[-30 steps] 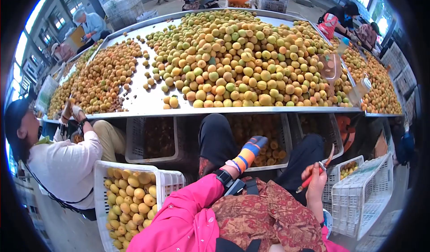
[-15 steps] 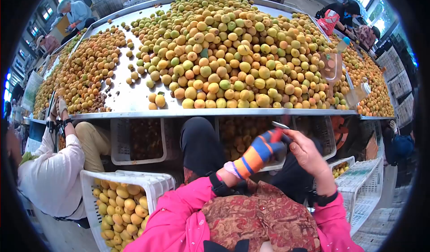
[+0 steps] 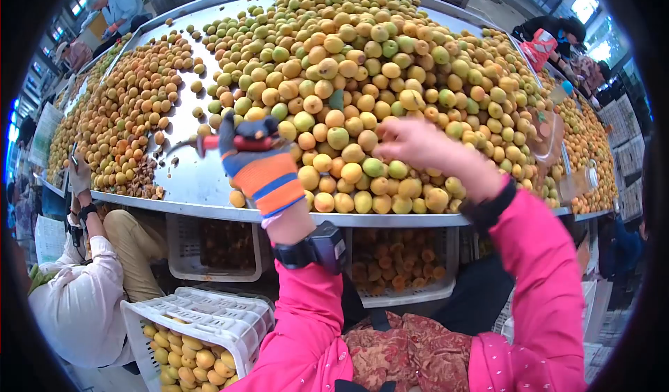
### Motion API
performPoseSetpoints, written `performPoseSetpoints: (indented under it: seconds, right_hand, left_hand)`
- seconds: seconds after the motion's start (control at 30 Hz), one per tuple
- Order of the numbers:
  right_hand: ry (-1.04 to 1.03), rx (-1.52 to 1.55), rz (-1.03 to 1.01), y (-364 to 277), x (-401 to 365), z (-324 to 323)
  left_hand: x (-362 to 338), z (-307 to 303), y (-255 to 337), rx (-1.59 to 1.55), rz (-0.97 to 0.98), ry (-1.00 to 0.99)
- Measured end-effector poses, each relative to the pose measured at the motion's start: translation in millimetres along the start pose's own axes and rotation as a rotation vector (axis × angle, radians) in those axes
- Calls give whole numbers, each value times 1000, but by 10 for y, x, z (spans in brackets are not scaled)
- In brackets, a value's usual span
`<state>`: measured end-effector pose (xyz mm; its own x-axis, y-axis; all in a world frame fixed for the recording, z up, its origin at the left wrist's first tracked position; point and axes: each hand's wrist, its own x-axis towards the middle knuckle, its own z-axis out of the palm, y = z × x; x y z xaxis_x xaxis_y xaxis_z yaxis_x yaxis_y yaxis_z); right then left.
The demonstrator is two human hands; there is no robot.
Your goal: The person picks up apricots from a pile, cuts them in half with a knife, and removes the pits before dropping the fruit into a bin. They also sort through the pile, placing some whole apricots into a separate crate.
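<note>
My left hand [image 3: 259, 165], in a grey, orange and blue striped glove, is closed around a red-handled knife [image 3: 244, 143]. Its thin curved blade points left over the bare metal of the sorting table [image 3: 198, 176]. My right hand [image 3: 425, 144], without a glove, is over the front of a large heap of apricots [image 3: 362, 78]. Its fingers point left among the fruit and are smeared by motion, so whether they grip an apricot cannot be made out. Yellow and greenish apricots lie close around both hands.
Under the table stand a crate of apricot halves [image 3: 397, 266] and another crate [image 3: 261, 256] with dark contents. A white crate of yellow apricots [image 3: 230, 322] sits at my left. A person in a pale shirt [image 3: 80, 308] works on the left. Plastic bottles [image 3: 582, 183] lie on the right.
Both hands have risen from above my lap to the table. The left moved left with the knife, and the right went forward to the apricot heap. The view has shifted slightly.
</note>
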<state>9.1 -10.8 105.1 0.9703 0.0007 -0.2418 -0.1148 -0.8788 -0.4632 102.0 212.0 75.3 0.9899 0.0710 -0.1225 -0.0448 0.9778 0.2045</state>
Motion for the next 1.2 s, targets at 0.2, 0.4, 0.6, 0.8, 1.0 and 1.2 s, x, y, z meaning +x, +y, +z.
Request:
performPoseSetpoints:
  seconds: [0.2,0.4,0.6,0.8,1.0,1.2]
  right_hand:
    - [106,65,-123,159,114,778]
    - [304,135,-162,126,526,291]
    - [337,-308,-550,-749,1543,349]
    - [-115,-756,-441,-863,2180,754]
    - [172,-612,-481,-813,2153,894]
    - [97,-417,-319,-696,1811,634]
  left_hand:
    - [252,-443,445,-94,149,415]
    - [365,-595,405,-212,47,544]
    - [374,-670,560,-243,117,519]
    - [450,-772,619,-315,118,591]
    - [416,-650,501,-319,-3,526]
    - [397,-647,450,-285,16,576]
